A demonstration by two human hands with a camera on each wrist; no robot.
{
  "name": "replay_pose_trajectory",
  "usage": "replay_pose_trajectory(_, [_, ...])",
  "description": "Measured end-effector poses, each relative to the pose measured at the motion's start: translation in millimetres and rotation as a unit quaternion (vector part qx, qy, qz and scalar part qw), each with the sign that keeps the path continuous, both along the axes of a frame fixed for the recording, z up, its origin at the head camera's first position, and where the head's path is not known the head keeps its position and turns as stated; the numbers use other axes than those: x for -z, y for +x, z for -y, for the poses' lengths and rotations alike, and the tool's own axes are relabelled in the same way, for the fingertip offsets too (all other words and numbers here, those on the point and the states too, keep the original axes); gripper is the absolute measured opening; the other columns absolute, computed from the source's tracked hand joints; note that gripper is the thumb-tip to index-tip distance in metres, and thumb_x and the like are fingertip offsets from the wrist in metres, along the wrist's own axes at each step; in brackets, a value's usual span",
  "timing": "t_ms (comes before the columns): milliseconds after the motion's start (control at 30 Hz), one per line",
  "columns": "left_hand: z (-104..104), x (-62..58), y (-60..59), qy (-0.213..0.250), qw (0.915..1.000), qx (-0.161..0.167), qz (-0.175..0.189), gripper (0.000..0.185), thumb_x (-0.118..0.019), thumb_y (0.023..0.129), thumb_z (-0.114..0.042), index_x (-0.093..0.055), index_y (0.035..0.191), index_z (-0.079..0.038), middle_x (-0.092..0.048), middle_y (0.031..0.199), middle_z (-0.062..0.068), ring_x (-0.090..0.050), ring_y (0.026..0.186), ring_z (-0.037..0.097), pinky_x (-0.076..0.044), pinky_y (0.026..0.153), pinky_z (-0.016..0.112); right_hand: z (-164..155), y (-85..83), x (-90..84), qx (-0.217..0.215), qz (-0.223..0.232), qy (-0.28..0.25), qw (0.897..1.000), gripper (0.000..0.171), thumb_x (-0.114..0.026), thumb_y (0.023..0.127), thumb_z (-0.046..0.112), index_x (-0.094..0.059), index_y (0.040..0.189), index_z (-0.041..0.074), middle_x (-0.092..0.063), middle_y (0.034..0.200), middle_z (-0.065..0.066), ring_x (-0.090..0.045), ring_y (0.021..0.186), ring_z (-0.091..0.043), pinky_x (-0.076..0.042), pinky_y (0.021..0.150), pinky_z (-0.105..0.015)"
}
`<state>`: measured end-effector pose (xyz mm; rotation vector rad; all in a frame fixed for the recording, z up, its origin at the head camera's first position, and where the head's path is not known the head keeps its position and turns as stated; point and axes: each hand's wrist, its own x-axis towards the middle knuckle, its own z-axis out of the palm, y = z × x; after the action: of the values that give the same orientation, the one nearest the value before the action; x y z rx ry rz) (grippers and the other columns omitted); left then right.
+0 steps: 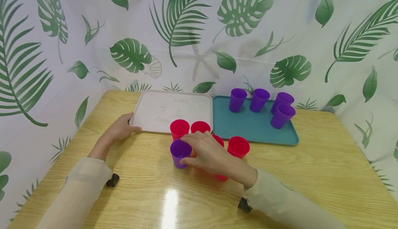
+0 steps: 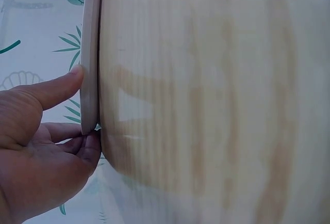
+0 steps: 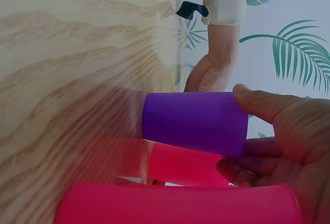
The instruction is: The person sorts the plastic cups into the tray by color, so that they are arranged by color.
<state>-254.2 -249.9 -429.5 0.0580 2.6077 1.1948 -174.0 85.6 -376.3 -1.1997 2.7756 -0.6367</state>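
Nearest on the wooden table (image 1: 311, 173), the right hand (image 1: 211, 154) curls its thumb and fingers round one purple cup (image 1: 179, 153), which stands upright on the tabletop at the front left of a cluster of red cups (image 1: 238, 146); four red rims show, and a fifth is partly hidden under the hand. Further left, the left hand (image 1: 119, 129) pinches the near corner of the white tray (image 1: 161, 108). Beyond, the teal tray (image 1: 248, 127) carries four purple cups (image 1: 282, 115), all upright.
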Motion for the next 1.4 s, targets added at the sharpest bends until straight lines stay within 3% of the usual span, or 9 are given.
replay_pose_trajectory(300, [-0.5, -2.9, 1.6, 0.000, 1.0000, 0.003, 0.002, 0.084, -0.066, 0.102, -0.015, -0.010, 0.159, 0.012, -0.012, 0.164, 0.035, -0.012, 0.153, 0.050, -0.016, 0.123, 0.059, 0.4, 0.5, 1.9, -0.002, -0.009, -0.005, 1.000, 0.063, -0.085, 0.087, 0.035, -0.064, 0.138, 0.004, -0.066, 0.135, -0.011, -0.057, 0.120, -0.025, -0.045, 0.101, -0.050])
replay_pose_trajectory(500, [-1.1, -5.6, 1.8, -0.006, 1.0000, 0.004, -0.002, 0.083, -0.065, 0.103, -0.015, -0.011, 0.159, 0.013, -0.014, 0.164, 0.036, -0.014, 0.152, 0.050, -0.017, 0.123, 0.059, -4.6, 5.7, -6.7, 0.001, -0.008, -0.077, 0.997, 0.066, -0.086, 0.086, 0.028, -0.060, 0.142, 0.004, -0.060, 0.138, -0.011, -0.054, 0.127, -0.025, -0.054, 0.100, -0.040])
replay_pose_trajectory(667, [-0.7, -4.5, 1.4, 0.002, 1.0000, 0.006, -0.001, 0.081, -0.064, 0.103, -0.013, -0.012, 0.159, 0.012, -0.015, 0.164, 0.035, -0.016, 0.152, 0.049, -0.018, 0.123, 0.059, -12.1, 9.5, -17.1, -0.018, -0.018, -0.171, 0.985, 0.064, -0.087, 0.085, 0.017, -0.060, 0.141, -0.001, -0.060, 0.133, -0.012, -0.055, 0.125, -0.024, -0.057, 0.096, -0.037])
replay_pose_trajectory(833, [-0.5, -1.9, 0.1, 0.014, 0.9998, 0.014, -0.007, 0.079, -0.064, 0.103, -0.012, -0.015, 0.159, 0.011, -0.020, 0.163, 0.035, -0.020, 0.151, 0.049, -0.022, 0.121, 0.061, -25.9, 3.9, -33.1, -0.026, -0.078, -0.265, 0.961, 0.061, -0.087, 0.082, 0.008, -0.061, 0.136, -0.006, -0.062, 0.130, -0.016, -0.062, 0.112, -0.025, -0.059, 0.086, -0.032])
replay_pose_trajectory(967, [-0.2, -1.2, 0.1, 0.009, 0.9998, 0.013, -0.007, 0.079, -0.065, 0.103, -0.013, -0.016, 0.159, 0.011, -0.021, 0.163, 0.035, -0.021, 0.151, 0.050, -0.022, 0.121, 0.061, -46.0, -7.0, -51.9, 0.022, -0.131, -0.302, 0.944, 0.062, -0.087, 0.081, 0.007, -0.062, 0.137, -0.004, -0.063, 0.129, -0.016, -0.061, 0.108, -0.024, -0.054, 0.085, -0.029])
replay_pose_trajectory(1100, [0.4, -1.1, 0.1, 0.006, 0.9999, 0.013, -0.006, 0.079, -0.065, 0.103, -0.014, -0.016, 0.159, 0.011, -0.021, 0.163, 0.035, -0.021, 0.151, 0.050, -0.022, 0.121, 0.061, -69.5, -21.7, -66.0, 0.085, -0.151, -0.320, 0.931, 0.060, -0.084, 0.084, 0.007, -0.062, 0.138, -0.004, -0.063, 0.129, -0.017, -0.060, 0.113, -0.026, -0.049, 0.090, -0.024])
replay_pose_trajectory(1400, [0.3, -2.1, -0.6, 0.009, 0.9999, 0.013, -0.005, 0.079, -0.066, 0.102, -0.014, -0.016, 0.159, 0.011, -0.020, 0.163, 0.035, -0.020, 0.151, 0.049, -0.021, 0.121, 0.061, -121.2, -58.8, -73.8, 0.235, -0.174, -0.337, 0.895, 0.055, -0.081, 0.088, 0.009, -0.062, 0.138, -0.004, -0.062, 0.126, -0.020, -0.060, 0.104, -0.021, -0.048, 0.090, -0.012])
